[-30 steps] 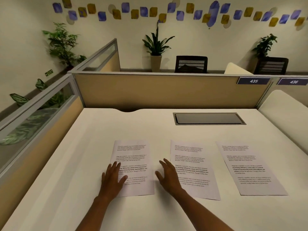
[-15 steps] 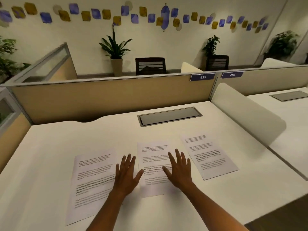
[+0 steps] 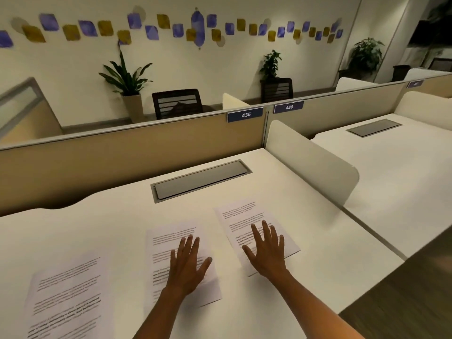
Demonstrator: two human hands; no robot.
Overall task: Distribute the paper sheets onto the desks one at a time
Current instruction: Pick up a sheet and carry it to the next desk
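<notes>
Three printed paper sheets lie side by side on the near desk (image 3: 281,182), none overlapping: the left sheet (image 3: 66,297) at the near left, the middle sheet (image 3: 166,243) nearer the centre, and the right sheet (image 3: 242,216) a little farther and to the right. The left hand (image 3: 187,265) lies flat with its fingers straight and spread on the middle sheet, holding nothing; the right hand (image 3: 265,250) is likewise spread wide, palm down over the right sheet, gripping nothing, though whether it presses the paper or hovers just above it I cannot tell. A low white divider (image 3: 315,165) separates this desk from the next desk (image 3: 391,167) to the right, labelled 436 on the back partition (image 3: 122,152), and that desk carries no sheet in the part that shows. Judging by this layout, the distribution has hardly advanced beyond the first desk: all the visible sheets are gathered on one surface, while the neighbouring desk has yet to receive one. With the right hand over the sheet closest to the divider, that sheet seems the likely one to be lifted and carried across. No spare stack of paper is in view, so how many sheets remain overall cannot be told.
</notes>
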